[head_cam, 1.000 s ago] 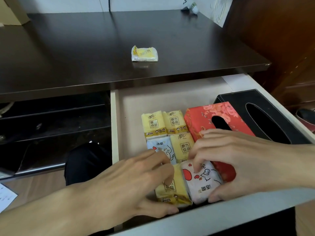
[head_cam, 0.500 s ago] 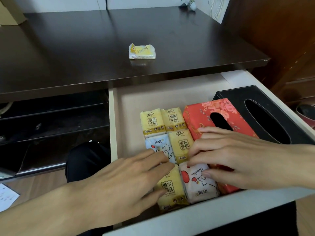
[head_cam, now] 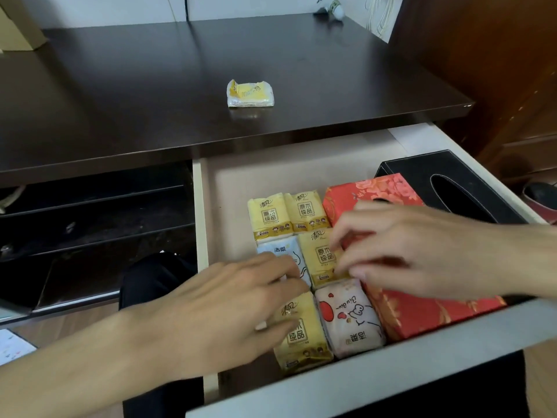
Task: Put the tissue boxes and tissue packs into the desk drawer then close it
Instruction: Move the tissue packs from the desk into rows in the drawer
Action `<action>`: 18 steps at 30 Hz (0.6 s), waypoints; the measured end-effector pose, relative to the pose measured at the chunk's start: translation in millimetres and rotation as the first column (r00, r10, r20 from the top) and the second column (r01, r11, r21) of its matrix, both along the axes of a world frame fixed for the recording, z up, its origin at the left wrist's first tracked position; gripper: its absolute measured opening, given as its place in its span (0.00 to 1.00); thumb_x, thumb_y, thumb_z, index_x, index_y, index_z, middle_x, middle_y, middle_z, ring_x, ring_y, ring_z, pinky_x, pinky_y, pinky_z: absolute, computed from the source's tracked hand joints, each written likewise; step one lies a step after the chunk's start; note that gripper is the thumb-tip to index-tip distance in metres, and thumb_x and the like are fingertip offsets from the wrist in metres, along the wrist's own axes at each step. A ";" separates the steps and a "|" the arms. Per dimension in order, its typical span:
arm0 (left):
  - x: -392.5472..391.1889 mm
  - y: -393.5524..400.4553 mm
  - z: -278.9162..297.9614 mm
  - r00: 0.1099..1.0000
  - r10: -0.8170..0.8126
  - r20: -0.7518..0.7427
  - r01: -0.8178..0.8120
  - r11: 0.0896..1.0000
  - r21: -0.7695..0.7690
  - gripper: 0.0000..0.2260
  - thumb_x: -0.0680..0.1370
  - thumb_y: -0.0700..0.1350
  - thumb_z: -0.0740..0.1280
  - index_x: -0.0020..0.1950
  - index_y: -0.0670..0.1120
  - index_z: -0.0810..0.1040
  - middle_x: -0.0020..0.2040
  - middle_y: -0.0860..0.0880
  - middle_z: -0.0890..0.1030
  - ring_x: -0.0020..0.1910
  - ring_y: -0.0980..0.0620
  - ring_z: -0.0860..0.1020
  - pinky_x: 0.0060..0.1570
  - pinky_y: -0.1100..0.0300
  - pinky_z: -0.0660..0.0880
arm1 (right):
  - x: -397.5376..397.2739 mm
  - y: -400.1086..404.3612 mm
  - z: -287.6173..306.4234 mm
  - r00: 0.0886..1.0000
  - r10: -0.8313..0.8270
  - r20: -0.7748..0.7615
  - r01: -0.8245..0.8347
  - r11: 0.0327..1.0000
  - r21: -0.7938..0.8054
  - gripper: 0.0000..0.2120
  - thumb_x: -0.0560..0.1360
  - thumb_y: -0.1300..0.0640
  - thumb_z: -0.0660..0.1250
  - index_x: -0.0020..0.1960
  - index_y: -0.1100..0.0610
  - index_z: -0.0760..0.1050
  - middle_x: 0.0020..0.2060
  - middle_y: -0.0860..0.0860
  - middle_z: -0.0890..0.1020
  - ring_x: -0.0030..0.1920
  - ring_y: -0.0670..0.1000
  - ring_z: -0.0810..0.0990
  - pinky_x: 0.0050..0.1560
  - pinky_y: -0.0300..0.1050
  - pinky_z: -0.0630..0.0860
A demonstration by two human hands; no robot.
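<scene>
The pale desk drawer [head_cam: 346, 384] is pulled open. Inside lie a black tissue box [head_cam: 422, 168] at the right, a red floral tissue box [head_cam: 422, 312] beside it, and several small tissue packs in rows: yellow ones [head_cam: 304, 211], a white-blue one [head_cam: 281, 250] and a white cartoon one [head_cam: 349, 318]. My left hand [head_cam: 223, 309] rests flat, fingers apart, over the left packs. My right hand [head_cam: 422, 251] hovers over the red box, fingertips touching the middle yellow pack [head_cam: 321, 257]. One opened yellow tissue pack [head_cam: 250, 94] lies on the dark desk top [head_cam: 120, 101].
Dark shelves [head_cam: 90, 212] sit under the desk at left. A brown wooden cabinet [head_cam: 497, 70] stands at right. A cardboard box [head_cam: 18, 28] is at the far left of the desk, a small white object [head_cam: 333, 9] at its back edge.
Both hands have lifted off the two front packs and shifted back a little toward the middle row. The front packs now lie flat and uncovered by the drawer front.
</scene>
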State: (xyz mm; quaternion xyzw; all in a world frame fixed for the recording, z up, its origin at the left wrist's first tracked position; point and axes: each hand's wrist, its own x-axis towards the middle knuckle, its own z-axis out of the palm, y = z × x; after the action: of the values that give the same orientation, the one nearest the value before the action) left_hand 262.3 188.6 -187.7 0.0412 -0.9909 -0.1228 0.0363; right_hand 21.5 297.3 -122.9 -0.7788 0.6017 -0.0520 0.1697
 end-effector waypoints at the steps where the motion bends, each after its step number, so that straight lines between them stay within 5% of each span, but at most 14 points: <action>1: -0.9 -5.5 3.7 1.000 0.014 -0.022 -0.013 1.000 0.021 0.16 0.81 0.57 0.58 0.65 0.54 0.75 0.59 0.57 0.75 0.57 0.56 0.75 0.46 0.55 0.79 | -9.0 -7.6 -1.9 1.000 -0.002 -0.028 0.001 0.999 -0.041 0.14 0.81 0.45 0.61 0.58 0.43 0.84 0.58 0.38 0.79 0.59 0.38 0.74 0.61 0.43 0.73; 7: -20.8 -75.2 41.1 0.953 0.261 -0.155 -0.267 0.963 -0.019 0.12 0.79 0.57 0.60 0.57 0.56 0.80 0.48 0.61 0.79 0.45 0.61 0.77 0.42 0.53 0.78 | -37.9 -110.5 17.1 0.990 -0.134 0.047 0.142 0.927 -0.348 0.11 0.78 0.49 0.64 0.52 0.47 0.84 0.50 0.41 0.82 0.54 0.47 0.79 0.58 0.54 0.76; 12: -52.2 -164.3 65.1 0.785 0.567 -0.249 -0.575 0.817 0.048 0.08 0.76 0.50 0.67 0.52 0.54 0.82 0.41 0.58 0.80 0.44 0.51 0.81 0.49 0.49 0.77 | -54.6 -217.2 7.7 0.924 -0.336 0.180 0.372 0.900 -0.228 0.15 0.78 0.52 0.70 0.63 0.53 0.81 0.57 0.49 0.82 0.58 0.53 0.81 0.59 0.48 0.75; 15: -74.7 -204.2 69.3 0.728 0.652 -0.214 -0.656 0.752 0.060 0.13 0.75 0.52 0.67 0.58 0.52 0.81 0.51 0.52 0.80 0.50 0.47 0.80 0.53 0.49 0.76 | -52.0 -251.9 -4.3 0.924 -0.351 0.151 0.373 0.913 -0.165 0.28 0.78 0.51 0.72 0.75 0.57 0.71 0.70 0.56 0.77 0.69 0.56 0.75 0.67 0.48 0.71; 18: -96.1 -226.4 66.7 0.721 0.679 -0.137 -0.677 0.732 0.068 0.22 0.75 0.50 0.68 0.69 0.48 0.74 0.65 0.45 0.75 0.57 0.43 0.78 0.58 0.49 0.73 | -50.7 -263.7 -11.4 0.935 -0.320 0.152 0.345 0.920 -0.186 0.25 0.77 0.52 0.73 0.72 0.56 0.75 0.65 0.55 0.79 0.66 0.56 0.75 0.62 0.46 0.70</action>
State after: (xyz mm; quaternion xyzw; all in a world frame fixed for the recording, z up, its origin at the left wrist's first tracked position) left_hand 166.2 -37.8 -120.9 0.3914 -0.9006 -0.1101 0.1539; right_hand -29.2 33.7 -134.3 -0.6744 0.7051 -0.1894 0.1106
